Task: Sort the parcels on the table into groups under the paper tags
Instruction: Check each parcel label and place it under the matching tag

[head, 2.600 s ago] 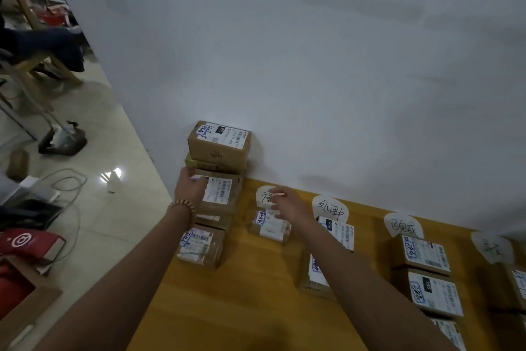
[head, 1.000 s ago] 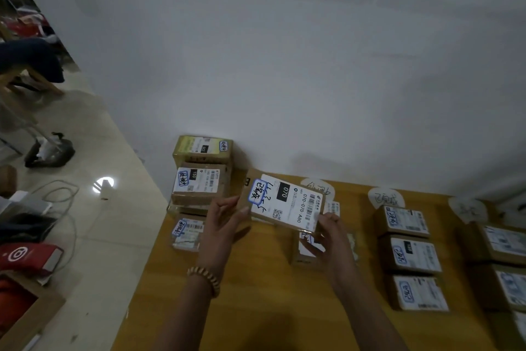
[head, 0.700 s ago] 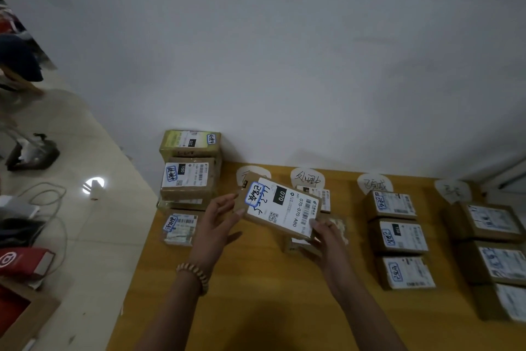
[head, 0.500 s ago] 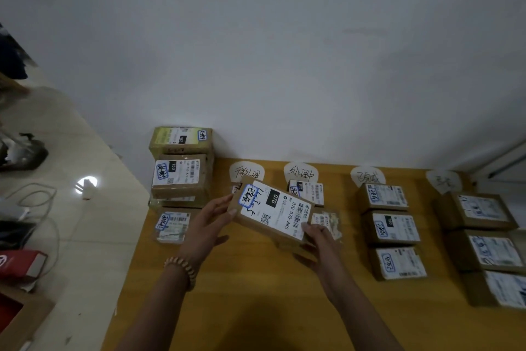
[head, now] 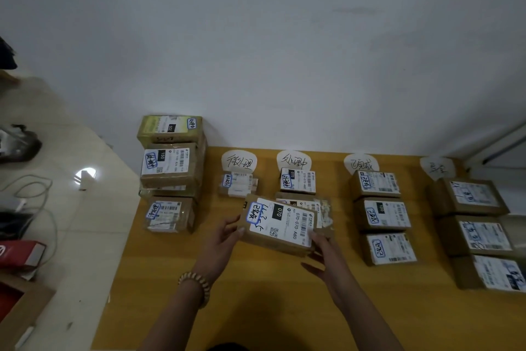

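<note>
My left hand and right hand reach forward, fingers curled, gripping opposite ends between them.

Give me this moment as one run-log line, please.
phase: sorting | left hand: holding parcel | right hand: holding it too | parcel above table | paper tags along wall

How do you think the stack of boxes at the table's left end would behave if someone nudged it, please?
The stack of boxes is several boxes high, with edges that don't line up, so it probably tips or sheds its top box. It sits at the table's left edge, so a fall might reach the floor. Cardboard looks stiff.
</note>
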